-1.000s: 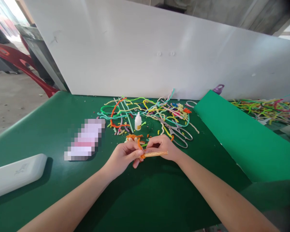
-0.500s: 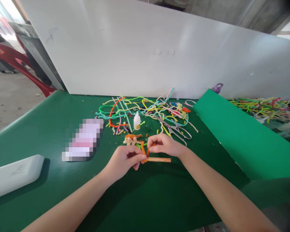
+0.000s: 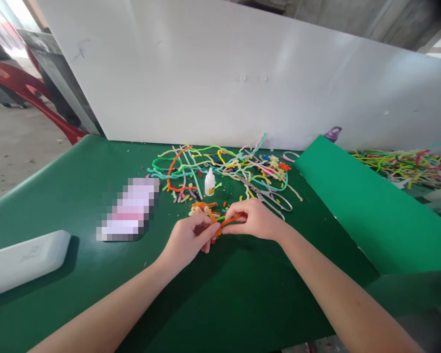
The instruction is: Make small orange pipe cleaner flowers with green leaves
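An orange pipe cleaner (image 3: pixel 231 219) runs between my two hands over the green table. My left hand (image 3: pixel 189 238) pinches one part of it between thumb and fingers, where several orange strands bunch together. With thumb and fingertips closed, my right hand (image 3: pixel 255 221) grips the strand's other part, just right of the left hand. Right behind the hands lie small orange and cream pipe-cleaner pieces (image 3: pixel 203 207). A white dropper bottle (image 3: pixel 209 184) stands upright beyond them. Scissors (image 3: pixel 274 197) lie beyond my right hand. The light brown stick seen earlier is not visible now.
A heap of colourful pipe cleaners (image 3: pixel 183 171) spreads along the table's back. At left are a blurred pinkish object (image 3: pixel 132 208) and a long white case (image 3: pixel 29 262). A green sheet (image 3: pixel 367 211) lies at right, more pipe cleaners (image 3: pixel 400 166) beyond it. A white panel (image 3: pixel 220 73) stands behind.
The stick that pointed right from my left hand no longer shows. The orange strands, upright before, now stretch sideways between my hands. The view has shifted slightly.
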A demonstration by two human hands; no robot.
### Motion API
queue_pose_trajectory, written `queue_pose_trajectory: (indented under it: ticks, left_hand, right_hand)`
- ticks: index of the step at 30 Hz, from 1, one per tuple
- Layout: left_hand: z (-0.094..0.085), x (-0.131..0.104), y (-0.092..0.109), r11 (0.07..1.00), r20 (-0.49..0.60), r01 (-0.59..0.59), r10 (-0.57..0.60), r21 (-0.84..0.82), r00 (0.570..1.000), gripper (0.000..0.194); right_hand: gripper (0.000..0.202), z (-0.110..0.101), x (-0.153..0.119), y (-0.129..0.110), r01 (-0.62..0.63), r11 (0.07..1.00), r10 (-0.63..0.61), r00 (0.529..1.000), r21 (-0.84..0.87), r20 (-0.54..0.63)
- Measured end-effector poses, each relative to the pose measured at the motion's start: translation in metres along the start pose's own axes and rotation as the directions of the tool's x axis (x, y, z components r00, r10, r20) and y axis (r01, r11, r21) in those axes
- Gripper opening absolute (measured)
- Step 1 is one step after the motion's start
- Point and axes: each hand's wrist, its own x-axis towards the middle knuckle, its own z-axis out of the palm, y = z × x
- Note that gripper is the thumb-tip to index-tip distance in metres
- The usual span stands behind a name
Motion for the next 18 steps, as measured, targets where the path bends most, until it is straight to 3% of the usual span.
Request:
queue_pose_trajectory:
  ticks: [2,4,8,14,18]
  left_hand:
    - [-0.001,0.002,-0.002,1.0,-0.037,-0.001,0.0,-0.024,0.999,0.023]
    - [-0.003,0.004,-0.005,0.997,-0.062,-0.003,-0.001,-0.071,0.998,0.025]
    - [-0.005,0.009,-0.011,0.983,-0.105,-0.012,-0.008,-0.186,0.994,0.027]
    - [-0.006,0.009,-0.01,0.969,-0.095,-0.005,-0.019,-0.245,0.995,0.029]
    - [-0.005,0.007,-0.01,0.942,-0.05,-0.012,-0.005,-0.337,0.999,0.027]
  right_hand:
    - [0.022,0.006,0.0,-0.002,0.099,0.967,-0.121,0.989,-0.235,-0.082]
    - [0.02,0.012,-0.001,-0.003,0.187,0.874,-0.272,0.953,-0.448,-0.134]
    - [0.025,0.025,-0.002,-0.005,0.211,0.655,-0.462,0.872,-0.726,-0.163]
    - [0.009,0.034,-0.004,-0.005,0.255,0.534,-0.646,0.738,-0.806,-0.195]
    - [0.021,0.034,-0.006,-0.001,0.316,0.503,-0.72,0.668,-0.804,-0.188]
